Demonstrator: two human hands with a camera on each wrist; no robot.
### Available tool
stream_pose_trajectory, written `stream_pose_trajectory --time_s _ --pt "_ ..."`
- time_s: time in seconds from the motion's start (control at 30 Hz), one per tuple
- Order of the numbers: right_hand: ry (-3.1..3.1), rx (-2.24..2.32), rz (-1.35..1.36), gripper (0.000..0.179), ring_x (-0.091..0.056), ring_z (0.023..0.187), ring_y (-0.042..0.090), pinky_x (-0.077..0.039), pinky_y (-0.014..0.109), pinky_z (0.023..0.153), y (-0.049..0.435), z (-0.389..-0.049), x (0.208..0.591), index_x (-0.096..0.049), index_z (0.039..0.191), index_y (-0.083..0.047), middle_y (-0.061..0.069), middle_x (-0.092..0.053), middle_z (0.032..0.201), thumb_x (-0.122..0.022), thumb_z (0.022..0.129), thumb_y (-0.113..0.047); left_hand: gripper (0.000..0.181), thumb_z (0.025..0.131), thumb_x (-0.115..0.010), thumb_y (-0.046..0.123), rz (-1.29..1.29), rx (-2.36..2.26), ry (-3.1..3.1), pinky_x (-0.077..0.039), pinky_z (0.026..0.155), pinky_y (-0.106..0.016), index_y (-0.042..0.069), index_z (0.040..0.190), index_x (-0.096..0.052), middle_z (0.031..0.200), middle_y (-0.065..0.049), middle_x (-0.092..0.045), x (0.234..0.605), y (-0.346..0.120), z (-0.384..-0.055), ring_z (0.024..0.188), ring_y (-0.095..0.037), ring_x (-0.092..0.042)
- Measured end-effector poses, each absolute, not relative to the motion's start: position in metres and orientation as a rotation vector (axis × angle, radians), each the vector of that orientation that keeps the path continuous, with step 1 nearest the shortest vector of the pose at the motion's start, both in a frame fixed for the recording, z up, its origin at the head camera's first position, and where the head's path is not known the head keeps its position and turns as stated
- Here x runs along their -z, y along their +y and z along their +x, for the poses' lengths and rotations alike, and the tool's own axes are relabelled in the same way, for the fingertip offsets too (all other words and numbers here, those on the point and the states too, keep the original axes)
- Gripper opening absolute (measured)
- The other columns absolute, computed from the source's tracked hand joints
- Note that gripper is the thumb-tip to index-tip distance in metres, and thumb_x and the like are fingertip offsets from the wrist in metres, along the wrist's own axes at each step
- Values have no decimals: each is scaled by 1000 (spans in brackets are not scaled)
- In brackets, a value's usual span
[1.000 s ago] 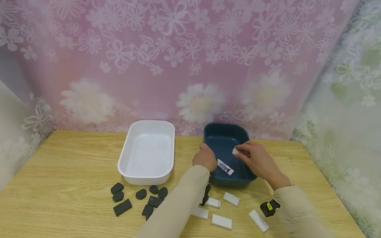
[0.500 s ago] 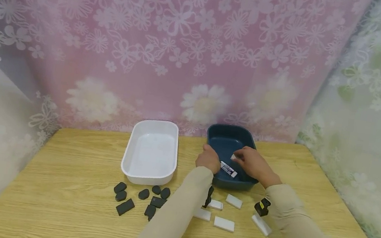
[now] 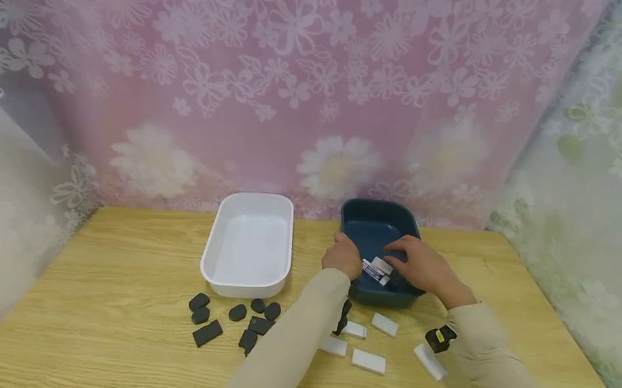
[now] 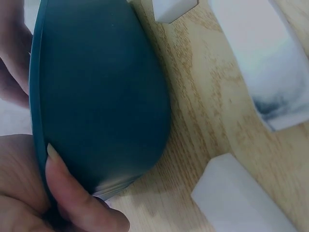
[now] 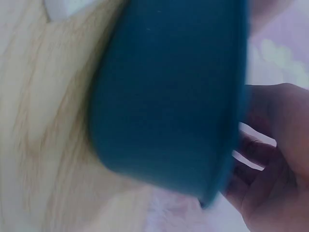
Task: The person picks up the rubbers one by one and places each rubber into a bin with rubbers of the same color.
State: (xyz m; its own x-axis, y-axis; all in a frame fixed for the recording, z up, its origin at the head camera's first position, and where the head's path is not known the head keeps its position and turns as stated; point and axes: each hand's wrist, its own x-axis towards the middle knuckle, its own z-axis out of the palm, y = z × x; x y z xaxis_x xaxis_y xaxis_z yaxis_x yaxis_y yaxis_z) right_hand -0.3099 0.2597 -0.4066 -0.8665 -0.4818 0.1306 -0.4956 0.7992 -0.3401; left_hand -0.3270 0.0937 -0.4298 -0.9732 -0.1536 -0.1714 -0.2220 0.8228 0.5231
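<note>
In the head view, the right hand point(image 3: 423, 267) hangs over the near half of the blue basin point(image 3: 380, 229) with finger and thumb apart and nothing seen between them, while the left hand point(image 3: 342, 257) grips the basin's left rim. The white block point(image 3: 382, 265) lies inside, just below the right fingertips and up against a printed piece point(image 3: 375, 273) whose lettering is too small to read. To set a block down well here, keep the fingertips low, let go only once its flat face has found the floor, then lift straight up so the thumb does not drag it over its neighbour. The block looks plain, pale and oblong; 5 more white blocks point(image 3: 368, 361) show on the table point(image 3: 143, 369), lying flat at different angles, with a scatter of black pieces point(image 3: 207, 333) to their left. In the left wrist view, the left thumb point(image 4: 72, 193) presses the basin's outer wall with the palm behind the rim, a sound hold for steadying; the nearest blocks there have smooth faces and crisp edges. In the right wrist view, the right fingers bend beyond the blurred rim and the wall hides their tips, so I cannot tell from there whether they touch anything.
</note>
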Motion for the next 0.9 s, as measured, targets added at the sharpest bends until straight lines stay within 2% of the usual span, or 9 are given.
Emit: stream_pose_trajectory --time_s 0.3,0.43,0.67,0.9 --pt "-2819 -599 740 20 -60 92 28 -49 47 78 295 -271 381 -67 112 -3 11 -60 106 -60 95 -12 47 80 -75 19 -299 -862 2883 -54 65 -38 4 107 -40 83 -15 -67 431 93 -328 79 -26 -67" --pt "-2719 -590 706 18 -60 87 22 -50 45 75 310 -250 385 -69 109 -5 6 -62 104 -62 93 -11 46 81 -73 18 -278 -887 2884 -54 65 -38 3 110 -40 84 -15 -67 431 93 -327 79 -27 -67" --pt "-2761 -590 626 23 -59 83 17 -50 40 69 324 -207 401 -67 111 -6 4 -62 104 -68 89 -10 49 81 -73 19 -283 -892 2861 -54 65 -39 4 113 -40 85 -14 -67 431 95 -330 79 -27 -67" --pt "-3023 -751 540 32 -56 83 13 -49 34 69 324 -182 418 -65 115 -5 6 -60 108 -65 92 -27 49 80 -74 18 -295 -874 2854 -54 69 -39 4 113 -41 89 -15 -67 429 94 -322 84 -27 -66"
